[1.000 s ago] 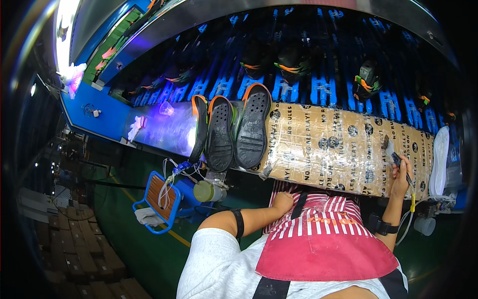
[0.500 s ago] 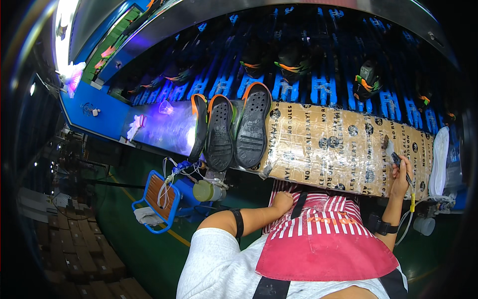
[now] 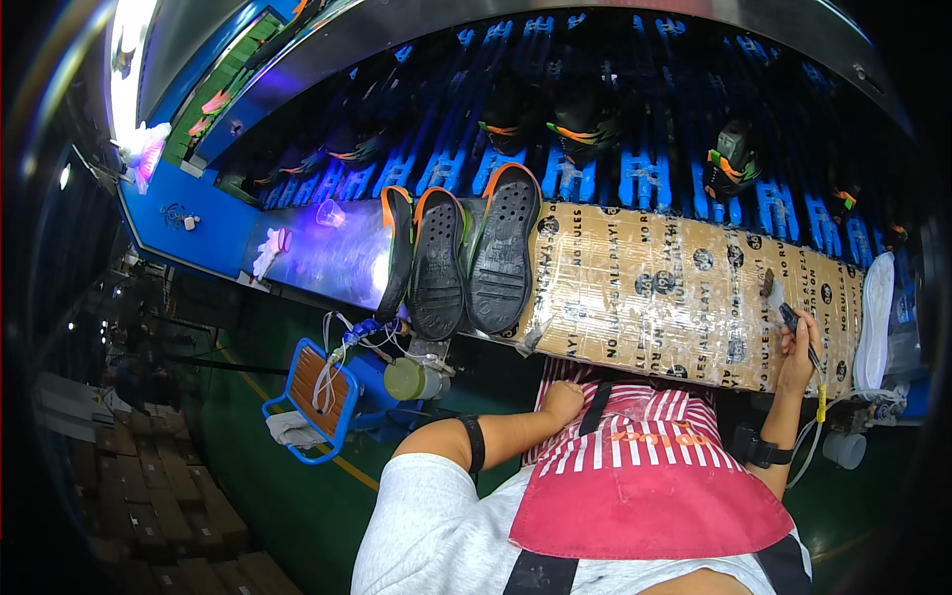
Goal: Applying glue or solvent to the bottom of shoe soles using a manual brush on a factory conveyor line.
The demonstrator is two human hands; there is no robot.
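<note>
My right hand grips a black-handled brush with a pale neck and a brown tip, held over the right part of a cardboard sheet. A thin hose with a yellow piece runs down from the brush. My left hand is closed in a fist against my red-and-white striped apron, below the bench's near edge. Left of the cardboard, three black shoe pieces with orange rims lie side by side: a right one, a middle one and one on its edge. Neither hand touches them.
Beyond the bench runs a rack of blue forks carrying dark shoes. White flat pieces lie at the right end. A blue-framed stool and a lidded container stand below the bench; cartons cover the left floor.
My hands, the brush and the shoe pieces have not visibly moved. More blue forks show at the far side of the rack.
</note>
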